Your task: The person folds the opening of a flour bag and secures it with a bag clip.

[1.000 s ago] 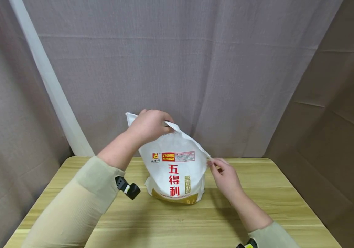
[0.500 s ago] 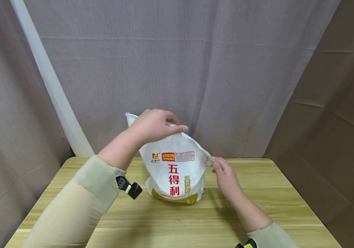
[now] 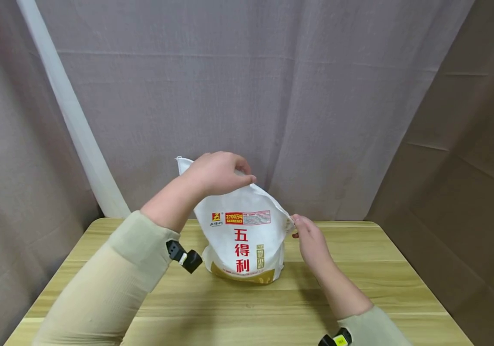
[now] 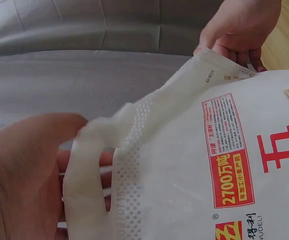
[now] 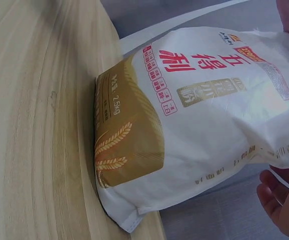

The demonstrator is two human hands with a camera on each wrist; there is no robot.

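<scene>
A: White woven flour bag [image 3: 243, 235] standing mid-bench [image 3: 359, 269], far edge. Your left hand [image 3: 216, 172]?

B: Fingers re-curled, pinching the top seam; right hand [image 3: 311, 240] crept in, pinching its corner.

Both arms wear snug pale beige long sleeves. A small black camera unit [image 3: 184, 257] sits strapped at the left wrist. Another [image 3: 335, 339], black with yellow, sits at the right.
</scene>
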